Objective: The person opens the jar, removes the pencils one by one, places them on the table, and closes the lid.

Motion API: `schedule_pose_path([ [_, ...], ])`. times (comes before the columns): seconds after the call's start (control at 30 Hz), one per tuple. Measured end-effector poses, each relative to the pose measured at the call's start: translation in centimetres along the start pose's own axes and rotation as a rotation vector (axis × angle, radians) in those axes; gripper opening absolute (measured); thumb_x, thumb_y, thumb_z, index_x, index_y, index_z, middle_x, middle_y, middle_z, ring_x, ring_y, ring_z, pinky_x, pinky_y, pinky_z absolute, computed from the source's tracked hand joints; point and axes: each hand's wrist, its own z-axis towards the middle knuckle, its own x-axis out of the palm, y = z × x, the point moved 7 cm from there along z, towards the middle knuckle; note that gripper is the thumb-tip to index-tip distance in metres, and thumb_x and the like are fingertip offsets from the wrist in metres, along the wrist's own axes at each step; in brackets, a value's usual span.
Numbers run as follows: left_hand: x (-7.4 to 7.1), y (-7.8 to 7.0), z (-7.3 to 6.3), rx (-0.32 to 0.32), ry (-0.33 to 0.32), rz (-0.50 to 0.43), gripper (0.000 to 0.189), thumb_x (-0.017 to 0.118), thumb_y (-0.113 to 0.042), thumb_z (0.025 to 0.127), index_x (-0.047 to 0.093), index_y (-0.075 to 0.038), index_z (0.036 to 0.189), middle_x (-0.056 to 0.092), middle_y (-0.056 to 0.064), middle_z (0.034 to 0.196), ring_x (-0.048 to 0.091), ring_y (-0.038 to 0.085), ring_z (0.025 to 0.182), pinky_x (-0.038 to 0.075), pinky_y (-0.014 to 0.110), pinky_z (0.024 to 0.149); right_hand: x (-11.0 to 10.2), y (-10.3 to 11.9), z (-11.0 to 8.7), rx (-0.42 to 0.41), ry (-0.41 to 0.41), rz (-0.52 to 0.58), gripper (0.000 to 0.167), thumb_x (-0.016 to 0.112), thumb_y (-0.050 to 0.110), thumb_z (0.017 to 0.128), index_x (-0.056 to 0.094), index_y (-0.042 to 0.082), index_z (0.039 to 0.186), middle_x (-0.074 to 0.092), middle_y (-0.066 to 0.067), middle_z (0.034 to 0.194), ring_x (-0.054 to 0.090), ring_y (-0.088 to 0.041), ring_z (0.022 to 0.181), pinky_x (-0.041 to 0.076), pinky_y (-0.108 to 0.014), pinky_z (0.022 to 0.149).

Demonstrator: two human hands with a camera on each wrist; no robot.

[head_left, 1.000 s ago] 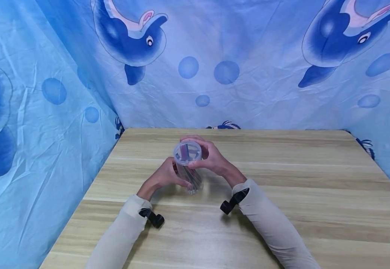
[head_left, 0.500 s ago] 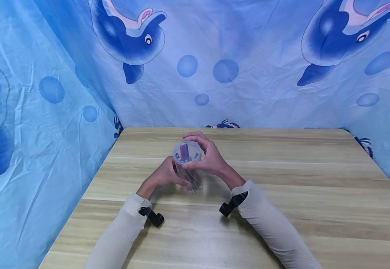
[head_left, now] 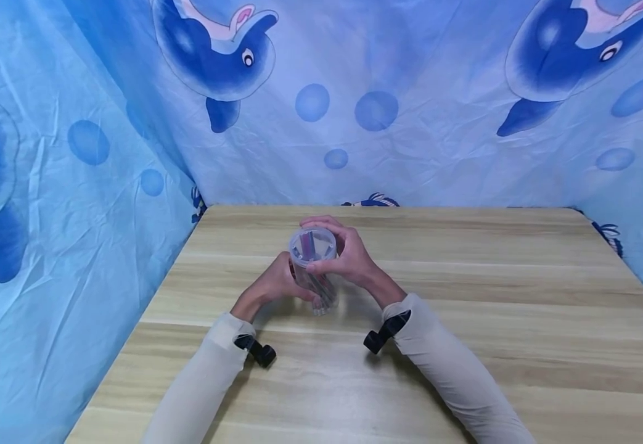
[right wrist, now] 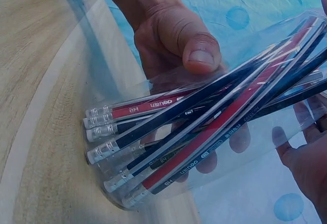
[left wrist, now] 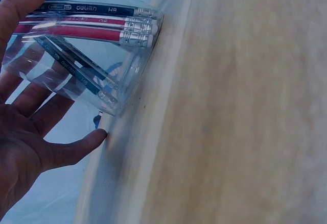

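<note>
A clear plastic jar of pencils leans between both hands above the middle of the table. My left hand grips its lower body, thumb in front and fingers behind. My right hand holds the jar's round top rim, thumb on the near side and fingers curled over the far side. Through the wall, the right wrist view shows dark and red pencils, eraser ends toward the jar's base. Similar pencils appear in the left wrist view. Whether the base touches the table cannot be told.
The light wood table extends on all sides of the hands. Blue dolphin-print cloth hangs behind it and along the left and right. Each wrist wears a small black camera over a pale sleeve.
My right thumb has slid left along the near side of the top rim, with its fingers shifting at the far side. The left hand keeps its grip. The head view has shifted slightly.
</note>
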Motion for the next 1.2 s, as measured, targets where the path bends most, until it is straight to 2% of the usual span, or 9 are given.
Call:
schedule_pose_path([
  [0.13,0.1,-0.1,0.2,0.011,0.012,-0.006,0.094,0.094,0.001,0.058,0.048,-0.004,0.140,0.060,0.006,0.130,0.056,0.025,0.119,0.040,0.044,0.107,-0.2,-0.2,0.0,0.003,0.040,0.036,0.071,0.086,0.023,0.076,0.056,-0.007,0.133,0.050,-0.015,0.142,0.050,-0.033,0.124,0.044,-0.048,0.101],
  [0.27,0.2,-0.1,0.2,0.009,0.029,0.008,0.093,0.095,0.000,0.056,0.050,-0.004,0.138,0.061,0.006,0.127,0.058,0.025,0.116,0.042,0.044,0.105,0.0,-0.4,0.1,0.031,0.102,0.053,0.083,0.086,0.040,0.076,0.053,-0.005,0.138,0.048,-0.015,0.146,0.052,-0.031,0.123,0.046,-0.049,0.100],
  [0.37,0.2,-0.2,0.2,0.002,0.031,0.027,0.095,0.096,0.000,0.055,0.051,-0.007,0.138,0.061,0.006,0.127,0.058,0.024,0.116,0.042,0.043,0.106,-0.1,-0.4,0.1,0.046,0.124,0.056,0.089,0.085,0.045,0.075,0.050,-0.004,0.141,0.046,-0.015,0.148,0.053,-0.030,0.122,0.047,-0.051,0.098],
  [0.53,0.1,-0.3,0.2,-0.020,0.019,0.029,0.098,0.095,0.003,0.054,0.048,-0.012,0.140,0.059,0.005,0.131,0.056,0.024,0.120,0.040,0.043,0.107,-0.4,-0.3,0.2,0.046,0.097,0.060,0.089,0.087,0.044,0.073,0.048,-0.006,0.136,0.045,-0.020,0.147,0.051,-0.029,0.124,0.046,-0.044,0.099],
  [0.73,0.4,-0.8,0.0,-0.053,0.030,0.023,0.095,0.092,0.007,0.055,0.049,-0.005,0.139,0.060,0.010,0.129,0.056,0.028,0.119,0.040,0.046,0.107,-0.9,-0.1,0.0,0.025,0.072,0.058,0.084,0.089,0.041,0.071,0.050,-0.009,0.126,0.045,-0.027,0.141,0.047,-0.029,0.129,0.037,-0.047,0.108],
  [0.9,0.4,-0.4,-0.2,-0.042,0.054,0.035,0.093,0.095,-0.001,0.058,0.049,-0.012,0.138,0.060,0.005,0.128,0.057,0.023,0.118,0.041,0.044,0.106,-1.1,-0.3,0.0,0.032,0.088,0.039,0.086,0.088,0.043,0.072,0.052,-0.009,0.130,0.047,-0.022,0.140,0.049,-0.029,0.125,0.039,-0.045,0.107],
  [1.13,0.7,-2.7,-0.7,-0.044,0.069,0.015,0.092,0.092,0.000,0.061,0.046,-0.007,0.140,0.059,0.009,0.129,0.056,0.025,0.119,0.041,0.046,0.106,-1.2,-0.5,0.0,0.043,0.092,0.032,0.088,0.087,0.047,0.073,0.053,-0.007,0.134,0.049,-0.016,0.140,0.049,-0.029,0.126,0.039,-0.043,0.108],
  [1.2,0.7,-2.3,-0.7,-0.043,0.067,0.023,0.093,0.092,0.000,0.062,0.045,-0.007,0.141,0.058,0.009,0.130,0.055,0.026,0.119,0.041,0.045,0.106,-1.3,-0.5,-0.1,0.045,0.085,0.037,0.089,0.087,0.048,0.072,0.053,-0.008,0.133,0.049,-0.017,0.140,0.049,-0.029,0.126,0.038,-0.043,0.109],
])
